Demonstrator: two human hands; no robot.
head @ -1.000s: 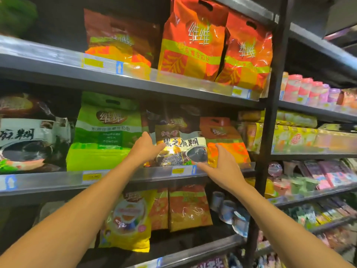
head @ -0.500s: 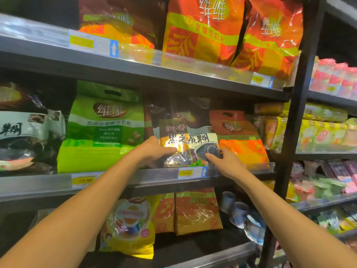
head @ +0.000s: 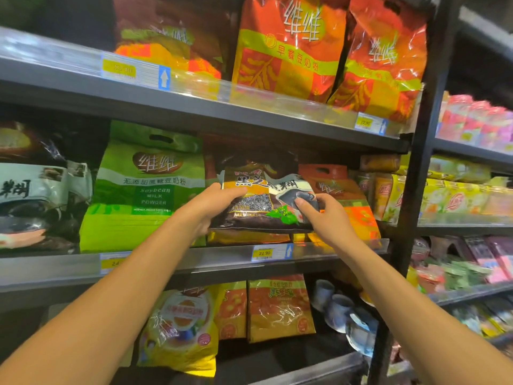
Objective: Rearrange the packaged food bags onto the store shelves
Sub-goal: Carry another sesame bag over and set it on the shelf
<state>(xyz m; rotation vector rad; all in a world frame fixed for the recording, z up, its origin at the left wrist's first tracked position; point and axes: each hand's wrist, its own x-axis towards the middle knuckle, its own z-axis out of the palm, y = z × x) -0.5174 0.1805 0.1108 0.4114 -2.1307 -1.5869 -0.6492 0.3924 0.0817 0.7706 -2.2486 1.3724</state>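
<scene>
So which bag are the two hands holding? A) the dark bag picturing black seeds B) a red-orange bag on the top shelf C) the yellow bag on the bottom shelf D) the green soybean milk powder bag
A: the left hand and the right hand grip the dark bag by its two sides.

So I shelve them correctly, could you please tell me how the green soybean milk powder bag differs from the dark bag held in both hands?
The green bag stands on the middle shelf; the dark bag is gripped by the left hand and right hand, tilted. The green bag looks bigger than the dark bag. The green bag has a cut-out handle; the dark bag shows none. Both are glossy printed packs.
</scene>
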